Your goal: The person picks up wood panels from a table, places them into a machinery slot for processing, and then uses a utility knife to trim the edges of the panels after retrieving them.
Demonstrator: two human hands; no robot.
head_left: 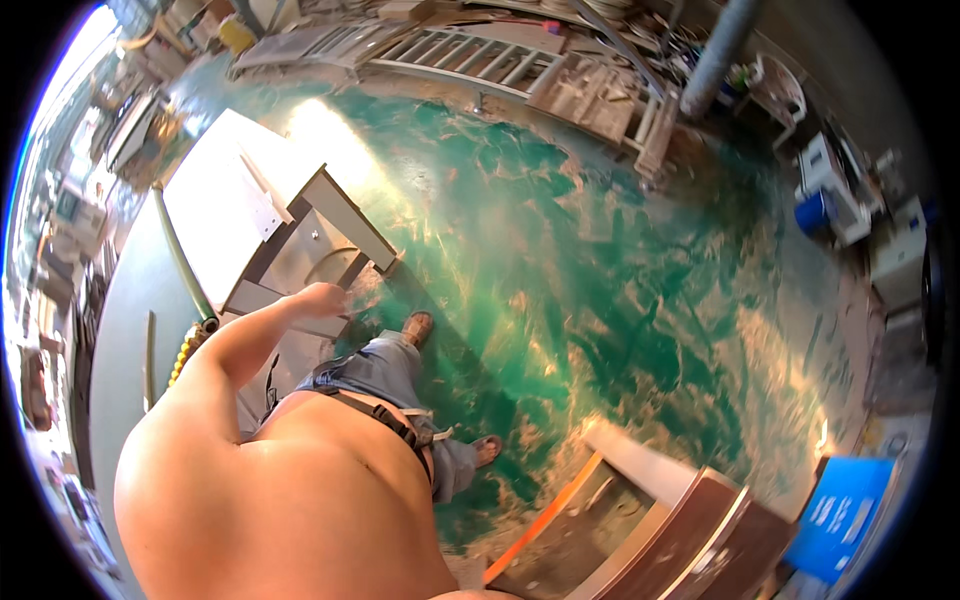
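left hand [322, 298] on saw table [300, 262]

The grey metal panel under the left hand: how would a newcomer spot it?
Start at the big white board left of the green floor. Just below it lies a flat grey metal panel with a curved slot, where the left hand rests. Unlike the white board, it is dull grey.

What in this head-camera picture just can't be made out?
- Right hand: not in the head view; the torso and the lower edge cut off that side.
- Left hand: its fingers curl over the grey machine table, so whether it grips anything cannot be told.
- Stacked boards: cut off by the lower edge.
- Ladder and the clutter by it: too small and bent at the rim.
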